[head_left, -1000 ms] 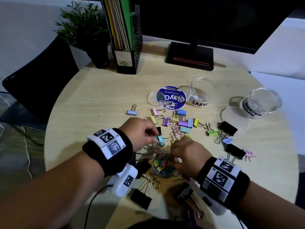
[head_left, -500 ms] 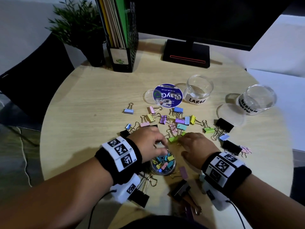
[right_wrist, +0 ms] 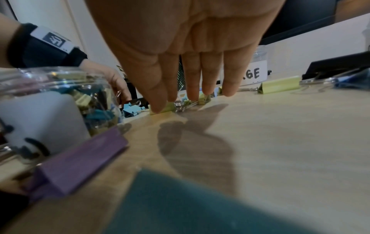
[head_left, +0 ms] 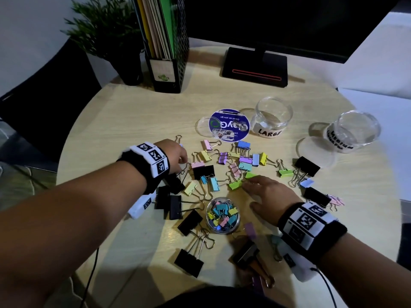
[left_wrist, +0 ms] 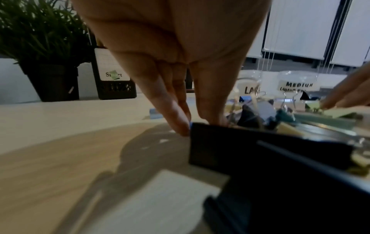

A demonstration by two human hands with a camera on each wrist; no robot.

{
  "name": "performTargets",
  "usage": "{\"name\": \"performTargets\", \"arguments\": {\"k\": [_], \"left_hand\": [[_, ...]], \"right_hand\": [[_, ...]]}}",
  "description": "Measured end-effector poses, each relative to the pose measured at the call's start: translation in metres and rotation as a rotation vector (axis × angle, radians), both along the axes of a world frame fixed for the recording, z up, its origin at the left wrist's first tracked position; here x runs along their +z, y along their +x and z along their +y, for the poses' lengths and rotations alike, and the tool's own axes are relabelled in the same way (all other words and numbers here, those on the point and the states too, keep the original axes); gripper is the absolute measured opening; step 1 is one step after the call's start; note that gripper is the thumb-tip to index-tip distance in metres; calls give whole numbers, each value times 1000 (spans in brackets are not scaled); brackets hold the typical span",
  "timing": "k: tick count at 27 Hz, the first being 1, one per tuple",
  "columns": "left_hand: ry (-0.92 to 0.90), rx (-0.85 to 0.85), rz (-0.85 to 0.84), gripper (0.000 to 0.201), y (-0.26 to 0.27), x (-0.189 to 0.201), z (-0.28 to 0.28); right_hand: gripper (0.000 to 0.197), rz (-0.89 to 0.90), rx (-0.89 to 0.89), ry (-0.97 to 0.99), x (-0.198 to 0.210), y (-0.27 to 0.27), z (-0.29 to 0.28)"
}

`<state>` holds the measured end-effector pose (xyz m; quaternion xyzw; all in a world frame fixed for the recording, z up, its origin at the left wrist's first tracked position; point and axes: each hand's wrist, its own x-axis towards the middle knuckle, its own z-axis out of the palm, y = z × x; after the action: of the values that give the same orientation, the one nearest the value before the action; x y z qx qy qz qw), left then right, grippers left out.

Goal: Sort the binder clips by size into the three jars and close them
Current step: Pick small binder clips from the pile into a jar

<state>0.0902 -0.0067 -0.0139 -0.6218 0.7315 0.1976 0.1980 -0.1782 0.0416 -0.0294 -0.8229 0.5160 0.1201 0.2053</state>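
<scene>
Many coloured binder clips (head_left: 244,161) and big black clips (head_left: 189,263) lie spread on the round wooden table (head_left: 133,121). The small jar (head_left: 222,215) in front of me is open and holds several small clips. The LARGE jar (head_left: 271,117) and the MEDIUM jar (head_left: 353,132) stand open at the back right, with nothing in them. My left hand (head_left: 183,162) reaches down left of the pile. In the left wrist view its fingertip and thumb pinch a small blue clip (left_wrist: 190,124) beside a black clip (left_wrist: 260,150). My right hand (head_left: 246,185) lies flat with straight fingers, its thumb touching a green clip (right_wrist: 167,109).
A blue-labelled lid (head_left: 229,125) and a clear lid (head_left: 315,150) lie by the jars. A potted plant (head_left: 106,30), a file holder (head_left: 164,52) and a monitor base (head_left: 254,67) stand at the back. A purple clip (right_wrist: 80,158) lies near my right wrist.
My left hand left the small jar and moved left to the clips beside the pile. My right hand moved forward from the jar and flattened onto the green clip.
</scene>
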Motion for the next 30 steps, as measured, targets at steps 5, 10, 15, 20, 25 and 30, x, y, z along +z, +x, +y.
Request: {"name": "performTargets", "arguments": {"k": [5,10,15,20,25,30], "left_hand": [[0,-28,-70,17,-2,-6,4],[-77,103,20,15,10,-11,20],[-242,286,205,11,10,3,36],[-290,481,757,10,-48,43,76],[-87,182,552,6,-76,23,100],[-115,105,476,17,-69,14,104]], "right_hand": [[52,7,2,47,2,-2,-3],[37,-48,-117,9,4,-12,5],[39,69,-29,63,0,-20,12],[36,199,4,109,-2,-13,13],[38,220,10,107,-7,-15,13],[37,27,-7,46,15,-6,29]]}}
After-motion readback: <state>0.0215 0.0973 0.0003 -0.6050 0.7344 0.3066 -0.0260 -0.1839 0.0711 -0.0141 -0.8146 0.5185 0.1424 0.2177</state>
